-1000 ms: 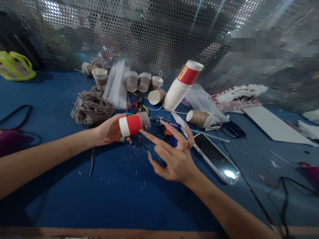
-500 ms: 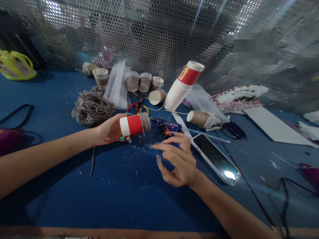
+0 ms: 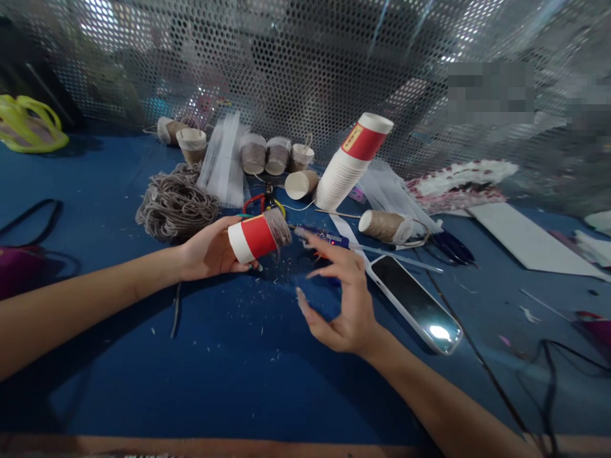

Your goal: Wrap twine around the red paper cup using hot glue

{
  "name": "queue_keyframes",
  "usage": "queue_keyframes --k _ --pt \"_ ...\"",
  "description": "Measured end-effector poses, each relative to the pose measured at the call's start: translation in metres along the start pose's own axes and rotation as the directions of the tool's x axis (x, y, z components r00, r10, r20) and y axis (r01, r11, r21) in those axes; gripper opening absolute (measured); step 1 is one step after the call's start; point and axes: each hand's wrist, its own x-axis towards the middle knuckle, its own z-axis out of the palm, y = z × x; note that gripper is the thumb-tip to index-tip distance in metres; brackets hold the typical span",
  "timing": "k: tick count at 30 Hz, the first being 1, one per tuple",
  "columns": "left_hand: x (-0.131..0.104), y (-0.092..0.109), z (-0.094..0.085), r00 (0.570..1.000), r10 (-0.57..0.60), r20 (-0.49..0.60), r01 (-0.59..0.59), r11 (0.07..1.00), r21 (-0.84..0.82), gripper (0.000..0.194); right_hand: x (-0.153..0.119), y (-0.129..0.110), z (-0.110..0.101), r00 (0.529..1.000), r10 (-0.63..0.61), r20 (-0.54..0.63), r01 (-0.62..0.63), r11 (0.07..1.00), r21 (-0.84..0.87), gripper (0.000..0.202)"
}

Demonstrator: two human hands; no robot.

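My left hand (image 3: 210,251) grips a red and white paper cup (image 3: 258,238), tipped on its side. Grey cord (image 3: 277,228) is wound round the cup's right end. To the right, my right hand (image 3: 346,296) hovers with fingers spread and holds nothing; its fingertips point toward the cup but stay apart from it. Partly hidden behind those fingers lies a blue hot glue gun (image 3: 334,239) with a clear glue stick (image 3: 396,256) behind it. A loose hank of grey cord (image 3: 176,203) rests beyond my left wrist.
A tall leaning stack of paper cups (image 3: 346,168) stands at the back. Several cord-wrapped cups (image 3: 252,154) line the perforated metal panel (image 3: 286,76). A phone (image 3: 415,302) lies right of my right hand, and red-and-yellow-handled pliers (image 3: 265,200) lie behind the held cup.
My right hand has opened wider, its fingers rising toward the cup's wrapped end. The cup has tilted slightly in my left hand.
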Motion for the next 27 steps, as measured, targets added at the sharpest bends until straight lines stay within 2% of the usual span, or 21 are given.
queue_keyframes --k 3,6,9,13,16,19,22,27 --pt "-0.003 -0.008 0.003 0.998 0.031 0.063 -0.031 1.0 -0.001 0.03 0.0 0.002 0.004 0.988 0.058 0.144 -0.078 0.988 0.136 0.047" --pt "-0.005 -0.016 0.004 0.979 0.172 0.111 -0.175 0.984 0.022 0.04 -0.002 0.002 0.005 0.961 0.062 0.269 -0.112 0.978 0.174 0.051" --pt "-0.005 -0.018 0.002 0.952 0.277 0.132 -0.282 0.959 0.028 0.05 -0.003 0.001 0.004 0.95 0.048 0.308 -0.107 0.978 0.178 0.049" --pt "-0.002 -0.018 -0.004 0.941 0.263 0.212 -0.283 0.956 0.071 0.065 -0.003 0.0 0.003 0.937 0.016 0.35 -0.083 0.98 0.179 0.045" --pt "-0.002 -0.017 -0.007 0.941 0.278 0.196 -0.314 0.931 0.187 0.074 -0.002 0.002 0.003 0.935 0.02 0.355 -0.077 0.986 0.147 0.044" --pt "-0.006 -0.015 -0.003 0.912 0.392 0.12 -0.407 0.827 0.389 0.072 -0.002 0.003 0.002 0.936 0.009 0.353 -0.059 0.99 0.131 0.042" --pt "-0.011 -0.014 0.002 0.845 0.523 0.115 -0.496 0.685 0.534 0.074 -0.001 0.001 0.001 0.936 -0.003 0.353 -0.041 0.992 0.118 0.039" --pt "-0.012 -0.015 0.001 0.759 0.637 0.132 -0.52 0.472 0.711 0.069 0.0 -0.003 0.002 0.93 0.016 0.367 -0.06 0.992 0.108 0.033"
